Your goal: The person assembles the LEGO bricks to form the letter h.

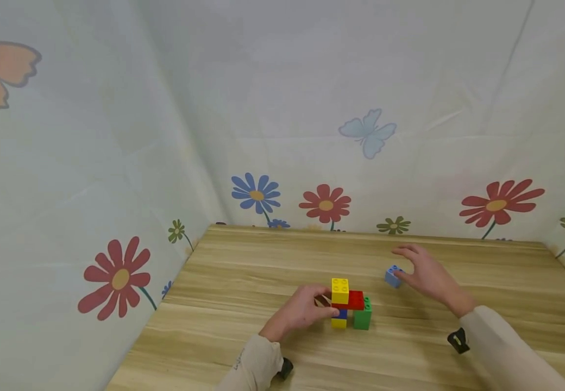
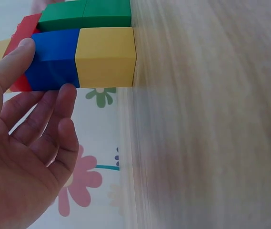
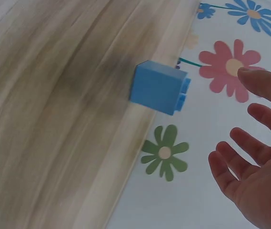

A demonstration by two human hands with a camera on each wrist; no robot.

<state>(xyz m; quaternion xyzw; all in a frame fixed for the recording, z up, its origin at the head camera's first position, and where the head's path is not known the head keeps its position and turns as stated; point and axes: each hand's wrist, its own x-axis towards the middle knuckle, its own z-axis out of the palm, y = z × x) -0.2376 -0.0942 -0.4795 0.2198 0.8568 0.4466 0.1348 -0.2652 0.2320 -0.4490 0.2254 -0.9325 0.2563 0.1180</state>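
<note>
Toy building bricks form a small bridge-like build on the wooden table. A yellow brick (image 1: 339, 291) sits on top, over a red brick (image 1: 356, 300) that spans two supports. One support is a blue brick (image 2: 54, 59) above a lower yellow brick (image 2: 106, 57); the other is green bricks (image 1: 362, 317). My left hand (image 1: 304, 310) holds the build at its left side, thumb against the blue and red bricks, fingers curled on the far side. Farther right, my right hand (image 1: 429, 277) hovers with spread fingers beside a light blue brick (image 3: 156, 88), apart from it in the right wrist view.
The wooden table (image 1: 263, 255) ends at a pale curtain (image 1: 282, 81) printed with flowers and butterflies, behind and to the left. Black wrist-worn pieces, one of them a dark clip (image 1: 457, 341), show at both sleeves.
</note>
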